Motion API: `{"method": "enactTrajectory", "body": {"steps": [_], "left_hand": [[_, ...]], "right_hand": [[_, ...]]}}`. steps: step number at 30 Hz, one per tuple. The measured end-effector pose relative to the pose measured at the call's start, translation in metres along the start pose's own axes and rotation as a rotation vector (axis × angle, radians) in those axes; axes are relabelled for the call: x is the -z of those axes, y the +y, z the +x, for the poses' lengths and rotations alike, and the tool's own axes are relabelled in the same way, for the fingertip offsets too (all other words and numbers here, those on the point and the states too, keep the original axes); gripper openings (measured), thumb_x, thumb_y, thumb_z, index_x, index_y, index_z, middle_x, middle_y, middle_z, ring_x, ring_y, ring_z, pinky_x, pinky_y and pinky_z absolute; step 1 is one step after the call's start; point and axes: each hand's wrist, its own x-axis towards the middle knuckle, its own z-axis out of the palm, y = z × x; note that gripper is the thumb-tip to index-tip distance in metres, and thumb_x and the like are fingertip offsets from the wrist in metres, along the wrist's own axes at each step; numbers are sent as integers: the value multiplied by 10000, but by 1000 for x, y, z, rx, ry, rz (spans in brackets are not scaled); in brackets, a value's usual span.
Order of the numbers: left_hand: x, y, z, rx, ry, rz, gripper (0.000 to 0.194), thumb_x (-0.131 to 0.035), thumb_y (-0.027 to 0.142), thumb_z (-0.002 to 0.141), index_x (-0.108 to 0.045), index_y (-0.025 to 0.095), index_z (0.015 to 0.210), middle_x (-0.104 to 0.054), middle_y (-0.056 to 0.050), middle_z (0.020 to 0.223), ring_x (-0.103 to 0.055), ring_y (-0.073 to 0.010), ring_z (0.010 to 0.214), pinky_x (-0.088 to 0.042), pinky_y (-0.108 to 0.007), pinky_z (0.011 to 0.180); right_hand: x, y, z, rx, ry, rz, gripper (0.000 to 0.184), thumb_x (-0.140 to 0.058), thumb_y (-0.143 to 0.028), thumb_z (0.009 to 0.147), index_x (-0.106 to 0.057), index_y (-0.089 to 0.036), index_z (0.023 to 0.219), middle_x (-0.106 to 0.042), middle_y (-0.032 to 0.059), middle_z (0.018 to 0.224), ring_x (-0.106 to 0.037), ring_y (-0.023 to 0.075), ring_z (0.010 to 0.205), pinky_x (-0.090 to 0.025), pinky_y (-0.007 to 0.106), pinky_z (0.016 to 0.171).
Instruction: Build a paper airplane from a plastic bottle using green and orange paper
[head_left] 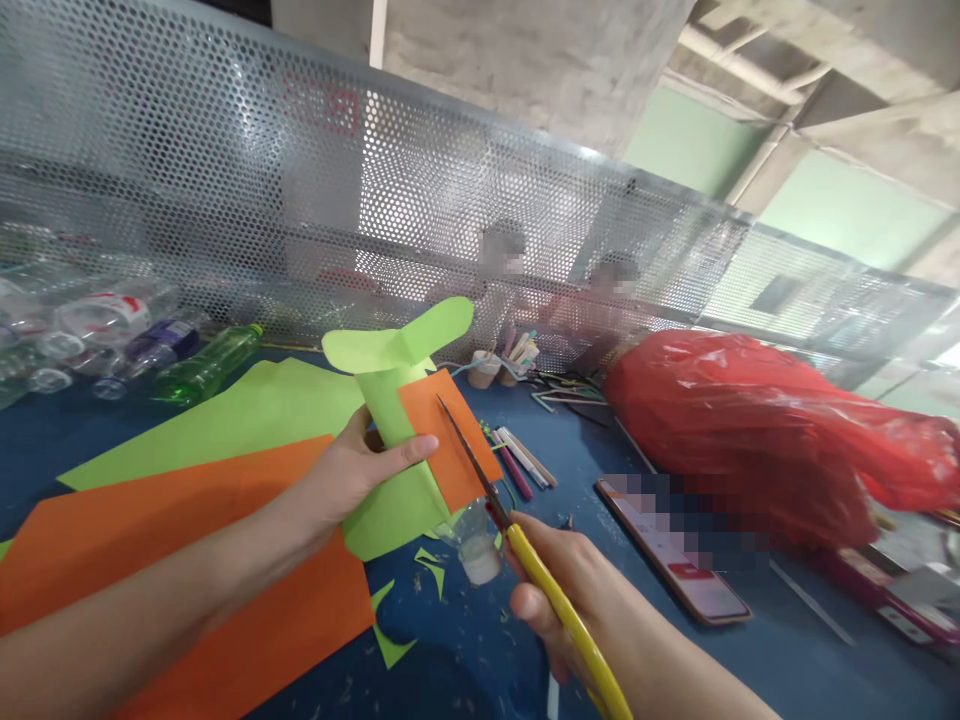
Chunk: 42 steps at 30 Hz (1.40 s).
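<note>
My left hand (375, 460) pinches a small orange paper piece (457, 470) together with a green paper cutout (394, 505), whose two rounded lobes stick out at the top. The thumb presses on the orange piece, which lies over the green one. In my right hand (562, 575) is a pair of scissors (562, 610) with yellow handles. One dark blade lies across the front of the orange piece; whether the other blade is behind the paper is hidden. Below the papers lies a clear plastic bottle piece (480, 550), with green paper scraps (394, 645) nearby.
Large orange (225, 650) and green sheets (247, 420) lie at left on the blue table, beside plastic bottles (202, 370). Markers (525, 460), a phone (667, 550) and a red plastic bag (735, 430) are to the right. A perforated metal screen (420, 190) stands behind; two people show through it.
</note>
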Motion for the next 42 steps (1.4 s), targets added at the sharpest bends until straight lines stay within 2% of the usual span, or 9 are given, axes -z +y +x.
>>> {"method": "enactTrajectory", "body": {"steps": [4, 7, 12, 18, 26, 32, 36, 42], "left_hand": [[-1, -3, 1, 10, -5, -2, 675, -824, 395, 591, -502, 184, 1145, -676, -125, 1089, -663, -269, 941, -558, -340, 725], [-4, -4, -1, 23, -21, 31, 730, -836, 379, 571, -481, 194, 1181, -674, -134, 1094, -663, -290, 955, -560, -371, 736], [-6, -3, -5, -4, -65, 1, 644, -804, 340, 631, -474, 189, 1163, -658, -139, 1141, -657, -287, 994, -560, -375, 777], [-4, -2, -5, 9, -138, 5, 682, -817, 304, 620, -453, 198, 1187, -644, -143, 1172, -634, -314, 1047, -545, -419, 828], [-2, -8, -4, -24, -113, 35, 645, -783, 357, 665, -461, 208, 1203, -637, -124, 1194, -624, -287, 1064, -540, -384, 826], [-2, -5, -6, -57, -166, 50, 567, -762, 351, 688, -485, 206, 1161, -660, -119, 1156, -632, -290, 1054, -547, -386, 812], [-5, -1, -9, -8, -149, 51, 621, -782, 316, 661, -473, 199, 1186, -643, -131, 1192, -622, -293, 1077, -544, -388, 836], [-8, -2, -12, -31, -101, 52, 574, -789, 313, 637, -523, 211, 1135, -694, -92, 1086, -655, -286, 1008, -559, -351, 772]], "right_hand": [[2, -6, -3, 108, -8, -51, 621, -161, -727, 870, -472, -195, 791, -536, 25, 685, -478, 140, 562, -389, 246, 503], [5, -9, -4, 152, -11, -102, 612, -136, -694, 892, -480, -195, 808, -558, 47, 715, -494, 156, 585, -409, 263, 518], [6, -7, -4, 133, -16, -145, 594, -137, -668, 910, -483, -192, 837, -571, 58, 745, -523, 169, 622, -424, 275, 538], [2, -4, -3, 135, 7, -168, 596, -134, -679, 903, -475, -198, 822, -564, 51, 749, -506, 168, 609, -424, 282, 556], [4, -10, -1, 151, 23, -141, 583, -177, -690, 897, -477, -194, 829, -575, 47, 729, -515, 160, 579, -430, 269, 532], [5, -10, -4, 169, 28, -133, 590, -230, -663, 912, -523, -161, 1014, -620, 85, 823, -582, 187, 650, -480, 294, 590], [4, -8, -4, 144, 20, -156, 635, -199, -690, 896, -532, -155, 973, -625, 107, 857, -597, 202, 671, -492, 319, 614], [2, -7, -3, 121, 34, -157, 674, -176, -721, 876, -541, -156, 918, -615, 94, 769, -578, 200, 638, -484, 317, 598]]}}
